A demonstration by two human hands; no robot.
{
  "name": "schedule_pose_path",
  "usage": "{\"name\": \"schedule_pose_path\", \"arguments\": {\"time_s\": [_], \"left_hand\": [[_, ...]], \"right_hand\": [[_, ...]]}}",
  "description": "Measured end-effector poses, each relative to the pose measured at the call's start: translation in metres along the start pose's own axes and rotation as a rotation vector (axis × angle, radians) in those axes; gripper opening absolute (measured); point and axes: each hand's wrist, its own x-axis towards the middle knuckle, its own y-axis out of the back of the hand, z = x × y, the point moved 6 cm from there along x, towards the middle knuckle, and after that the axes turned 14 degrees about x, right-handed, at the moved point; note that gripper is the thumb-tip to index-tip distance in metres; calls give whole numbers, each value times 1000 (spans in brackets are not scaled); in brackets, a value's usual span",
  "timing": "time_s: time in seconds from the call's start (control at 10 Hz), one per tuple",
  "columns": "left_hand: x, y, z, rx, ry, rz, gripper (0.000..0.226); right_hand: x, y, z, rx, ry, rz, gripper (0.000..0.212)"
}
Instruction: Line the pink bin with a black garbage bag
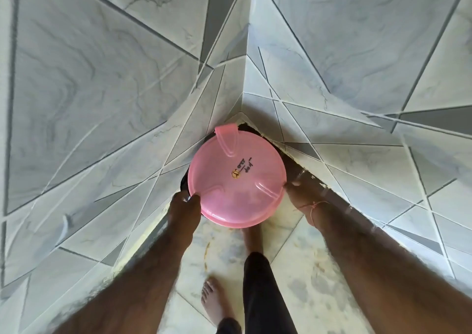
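A round pink lid (236,178) covers the pink bin in the corner where two tiled walls meet. The bin's body is hidden under the lid. A sliver of black (184,180), apparently the garbage bag, shows at the lid's left edge and behind it. My left hand (184,206) grips the lid's left rim, thumb on top. My right hand (302,198) holds the right rim; a red thread circles that wrist.
Grey marbled wall tiles (102,104) close in on the left and right, meeting behind the bin. My bare feet (213,300) and dark trouser legs stand on the pale floor tiles (301,270) just in front of the bin.
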Motion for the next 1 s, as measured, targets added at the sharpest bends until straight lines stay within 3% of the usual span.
{"name": "schedule_pose_path", "arguments": {"time_s": [0.1, 0.3, 0.6, 0.7, 1.0], "left_hand": [[11, -7, -5, 39, 26, -27, 27], [38, -27, 6, -20, 57, -135, 43], [40, -29, 3, -20, 53, -144, 36], [33, -32, 4, -35, -1, -187, 37], [27, -32, -7, 270, -202, -231, 56]], "right_hand": [[10, -4, 5, 34, -18, 40, 42], [42, -18, 4, -24, -22, -25, 36], [47, -20, 9, -22, 21, 12, 23], [44, -25, 12, 3, 26, 24, 27], [12, -30, 21, -52, 59, -32, 39]]}}
